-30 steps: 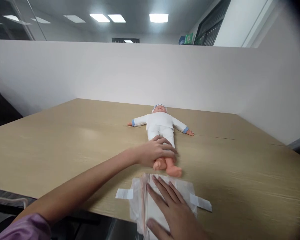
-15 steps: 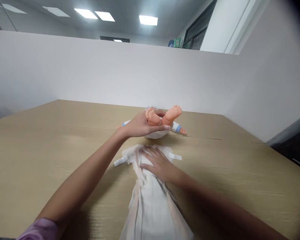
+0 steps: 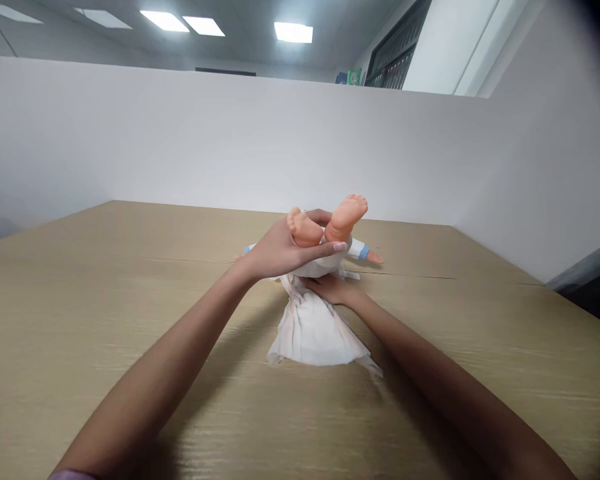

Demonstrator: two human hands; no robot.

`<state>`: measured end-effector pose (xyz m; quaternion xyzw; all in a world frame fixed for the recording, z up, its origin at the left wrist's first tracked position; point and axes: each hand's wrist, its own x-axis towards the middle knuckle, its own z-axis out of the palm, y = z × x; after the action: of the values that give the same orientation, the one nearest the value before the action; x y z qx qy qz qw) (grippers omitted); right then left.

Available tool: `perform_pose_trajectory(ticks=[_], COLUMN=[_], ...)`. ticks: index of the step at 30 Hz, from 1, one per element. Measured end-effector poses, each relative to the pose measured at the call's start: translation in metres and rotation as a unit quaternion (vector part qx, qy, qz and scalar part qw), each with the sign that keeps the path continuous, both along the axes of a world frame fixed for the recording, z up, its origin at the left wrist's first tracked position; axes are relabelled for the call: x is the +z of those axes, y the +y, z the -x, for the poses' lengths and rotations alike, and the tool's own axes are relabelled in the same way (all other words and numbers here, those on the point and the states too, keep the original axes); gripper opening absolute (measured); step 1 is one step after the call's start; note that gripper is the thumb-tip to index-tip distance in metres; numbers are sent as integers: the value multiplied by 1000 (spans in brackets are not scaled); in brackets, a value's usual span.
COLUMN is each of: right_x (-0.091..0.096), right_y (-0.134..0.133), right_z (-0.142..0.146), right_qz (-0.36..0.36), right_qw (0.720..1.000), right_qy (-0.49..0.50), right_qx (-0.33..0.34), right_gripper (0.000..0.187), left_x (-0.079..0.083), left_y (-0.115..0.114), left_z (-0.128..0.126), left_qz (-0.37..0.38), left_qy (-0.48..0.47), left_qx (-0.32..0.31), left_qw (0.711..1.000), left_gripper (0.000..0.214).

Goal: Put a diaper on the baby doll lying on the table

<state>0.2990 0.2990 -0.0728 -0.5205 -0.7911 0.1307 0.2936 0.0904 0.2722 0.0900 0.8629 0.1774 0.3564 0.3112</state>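
Note:
A baby doll (image 3: pixel 349 217) lies on its back with its feet toward me, its arms in white sleeves with blue cuffs spread sideways. My left hand (image 3: pixel 285 250) is wrapped round the doll's lower legs and holds them up. Beneath the doll's bottom runs an unfolded white diaper (image 3: pixel 317 330), its near half spread toward me. One of its tabs sticks out at the right of the doll. My right hand (image 3: pixel 330 288) presses on the diaper under the doll's raised bottom, its fingertips hidden there. The doll's head is out of sight behind its body.
The doll and diaper rest on a wide tan table (image 3: pixel 155 333). A white partition wall (image 3: pixel 220 140) rises behind the table's far edge. At the right stands a dark object (image 3: pixel 593 280), beyond the table edge.
My right hand has pushed the diaper away from me, so its far end is now under the doll. My left hand still holds the legs.

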Motion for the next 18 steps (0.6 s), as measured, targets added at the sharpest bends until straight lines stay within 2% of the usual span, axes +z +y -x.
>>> perform_pose_trajectory(ticks=[4, 10, 12, 15, 18], right_x=[5, 36, 46, 53, 50], right_y=[-43, -119, -131, -136, -135], right_z=[-6, -3, 4, 9, -4], right_qz=[0, -28, -72, -127, -126], right_qw=[1000, 989, 986, 983, 985], right_qy=[-12, 62, 92, 128, 118], right_qx=[6, -133, -119, -45, 18], right_gripper=[39, 41, 50, 51, 47], left_x=[-4, -27, -35, -45, -55], left_y=[-4, -23, -32, -42, -43], left_z=[2, 3, 3, 7, 25], left_qz=[-4, 15, 18, 9, -17], left_qy=[-6, 41, 40, 32, 45], left_qx=[-9, -20, -32, -45, -52], left_qw=[1000, 999, 999, 998, 997], left_gripper=[35, 36, 38, 40, 46])
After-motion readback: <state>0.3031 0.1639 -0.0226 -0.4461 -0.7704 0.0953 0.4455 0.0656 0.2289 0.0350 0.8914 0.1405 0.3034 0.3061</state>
